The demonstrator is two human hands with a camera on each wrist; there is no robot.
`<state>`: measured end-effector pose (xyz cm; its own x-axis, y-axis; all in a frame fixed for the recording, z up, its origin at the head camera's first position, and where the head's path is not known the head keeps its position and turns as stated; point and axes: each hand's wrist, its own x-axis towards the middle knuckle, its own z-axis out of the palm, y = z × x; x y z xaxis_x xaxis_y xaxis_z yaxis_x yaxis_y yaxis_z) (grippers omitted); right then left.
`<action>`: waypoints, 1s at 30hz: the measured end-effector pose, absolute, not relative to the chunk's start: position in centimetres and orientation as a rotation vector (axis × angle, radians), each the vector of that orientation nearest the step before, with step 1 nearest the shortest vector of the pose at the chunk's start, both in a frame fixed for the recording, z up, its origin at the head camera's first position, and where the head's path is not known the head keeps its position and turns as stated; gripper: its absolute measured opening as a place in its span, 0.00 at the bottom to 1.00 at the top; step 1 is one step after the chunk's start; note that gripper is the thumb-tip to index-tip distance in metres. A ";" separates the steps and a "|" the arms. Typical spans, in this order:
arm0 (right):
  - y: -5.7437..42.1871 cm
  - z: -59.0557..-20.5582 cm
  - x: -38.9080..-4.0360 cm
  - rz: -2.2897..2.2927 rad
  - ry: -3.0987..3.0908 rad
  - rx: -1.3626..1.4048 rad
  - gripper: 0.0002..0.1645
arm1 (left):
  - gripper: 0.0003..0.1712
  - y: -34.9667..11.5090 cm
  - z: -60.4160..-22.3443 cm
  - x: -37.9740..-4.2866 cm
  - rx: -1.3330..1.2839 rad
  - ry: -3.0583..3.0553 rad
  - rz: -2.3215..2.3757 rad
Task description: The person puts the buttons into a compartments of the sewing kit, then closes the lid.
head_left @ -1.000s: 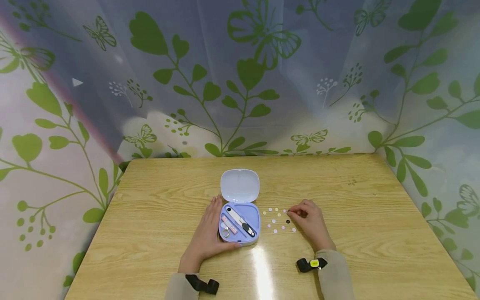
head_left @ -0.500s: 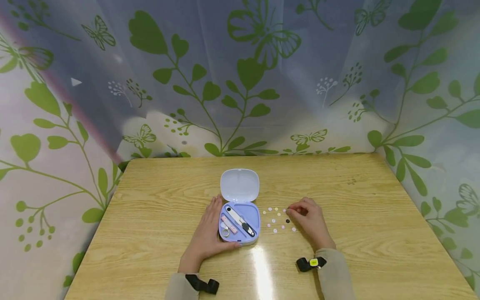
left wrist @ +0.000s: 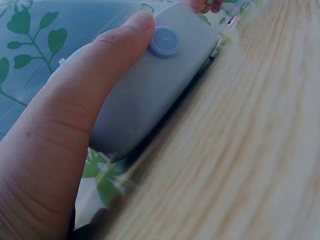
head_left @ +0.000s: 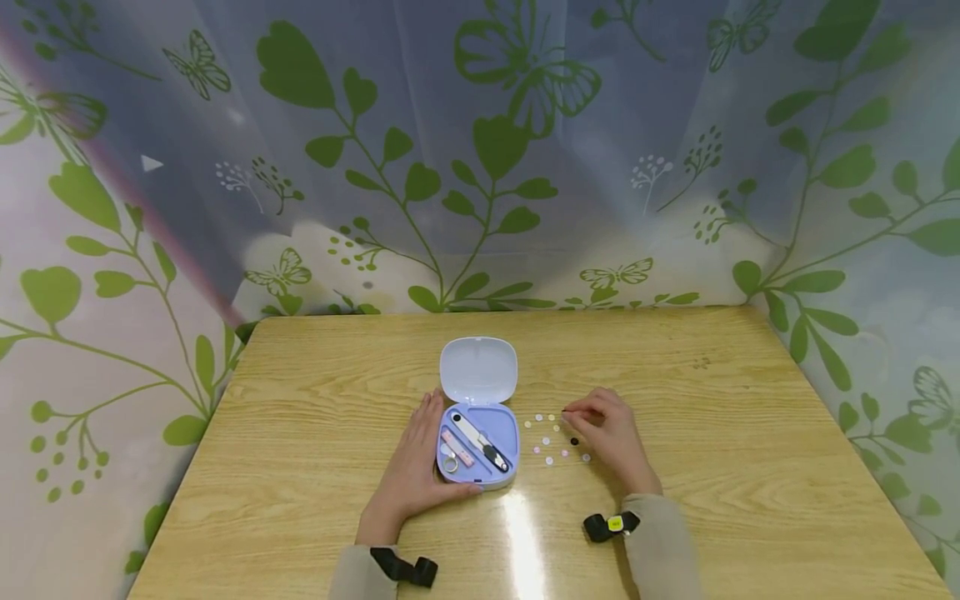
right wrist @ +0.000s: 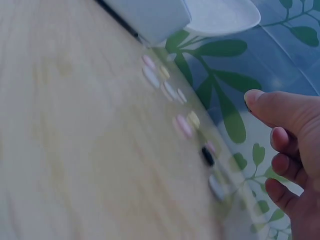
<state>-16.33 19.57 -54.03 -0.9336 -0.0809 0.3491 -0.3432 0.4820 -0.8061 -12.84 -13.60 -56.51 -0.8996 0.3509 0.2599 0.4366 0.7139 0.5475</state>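
Observation:
A lilac sewing box [head_left: 507,427] stands with its pale lid [head_left: 478,371] raised. My left hand [head_left: 412,467] rests against it, straight fingers along its left side and thumb across the front, beside the round catch [left wrist: 166,42]. Inside lie a white-and-black tool [head_left: 480,442], a pink patterned strip [head_left: 457,448] and a metal ring [head_left: 451,463]. Right of the box, my right hand [head_left: 611,429] pinches a small dark button [right wrist: 247,106] between thumb and index finger, raised over the table; the fingertips mostly hide it.
Several small pale buttons [head_left: 546,442] and one black button [head_left: 574,442] lie scattered on the wooden table [head_left: 337,375] between box and right hand. A leaf-patterned curtain [head_left: 480,208] hangs behind the table's far edge.
My right hand has lifted slightly and shifted left toward the box with the dark button in its fingertips. The left hand and the box stay in place.

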 end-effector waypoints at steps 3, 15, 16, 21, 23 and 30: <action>18.9 -53.6 -16.5 1.412 -2.443 0.401 0.06 | 0.81 -13.6 -56.6 -12.8 -0.643 -2.782 -0.930; 16.1 -52.5 -17.1 1.402 -2.325 0.553 0.08 | 0.81 -13.6 -56.7 -12.8 -0.647 -2.763 -0.919; 15.8 -52.6 -17.2 1.402 -2.323 0.565 0.08 | 0.81 -13.6 -56.7 -12.8 -0.648 -2.762 -0.918; 14.6 -52.7 -17.4 1.406 -2.301 0.632 0.08 | 0.80 -13.6 -56.8 -12.8 -0.653 -2.758 -0.922; 14.0 -52.7 -17.4 1.417 -2.302 0.642 0.08 | 0.80 -13.6 -56.8 -12.8 -0.654 -2.756 -0.927; 12.4 -53.0 -17.3 1.490 -2.351 0.634 0.06 | 0.80 -13.6 -56.6 -12.8 -0.654 -2.773 -0.924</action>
